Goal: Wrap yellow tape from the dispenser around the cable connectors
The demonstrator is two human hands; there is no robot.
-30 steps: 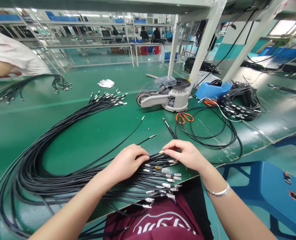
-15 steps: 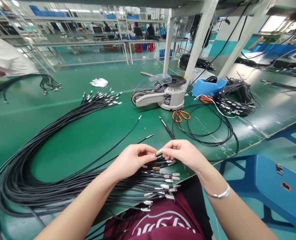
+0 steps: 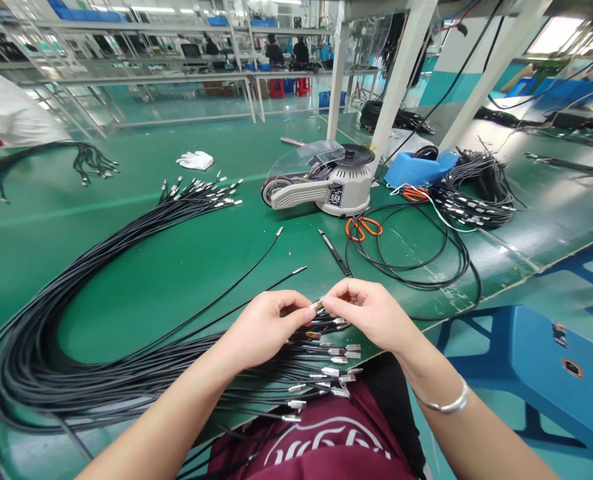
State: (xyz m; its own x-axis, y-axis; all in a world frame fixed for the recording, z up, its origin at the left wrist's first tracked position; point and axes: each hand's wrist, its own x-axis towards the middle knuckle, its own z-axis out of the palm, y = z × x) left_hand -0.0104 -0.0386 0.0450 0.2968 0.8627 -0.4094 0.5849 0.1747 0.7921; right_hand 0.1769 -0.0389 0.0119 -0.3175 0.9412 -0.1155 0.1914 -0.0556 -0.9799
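Between my fingertips is a cable's metal connector [image 3: 317, 305] with a yellowish patch on it. My left hand [image 3: 271, 325] pinches its left end. My right hand [image 3: 363, 308] pinches at its right end, fingers closed. Below my hands many black cables [image 3: 141, 387] lie in a thick bundle, curving round on the left, with silver connectors [image 3: 337, 371] at their ends near my lap. One connector [image 3: 313, 335] just under my hands also has an orange-yellow patch. Two single cables [image 3: 241, 275] lie apart from the bundle, just beyond my left hand.
A tape dispenser machine [image 3: 343, 190] stands on the green table [image 3: 216, 247]. Near it are a black utility knife [image 3: 334, 252], orange-handled scissors [image 3: 363, 228], a blue tape holder [image 3: 419, 168] and coiled cables [image 3: 476, 190]. A white glove [image 3: 195, 160] lies further back. A blue stool [image 3: 551, 373] stands at right.
My hands stay in nearly the same place, both still pinching the connector. The fingers of my right hand have shifted slightly along it. The camera view has moved a little.
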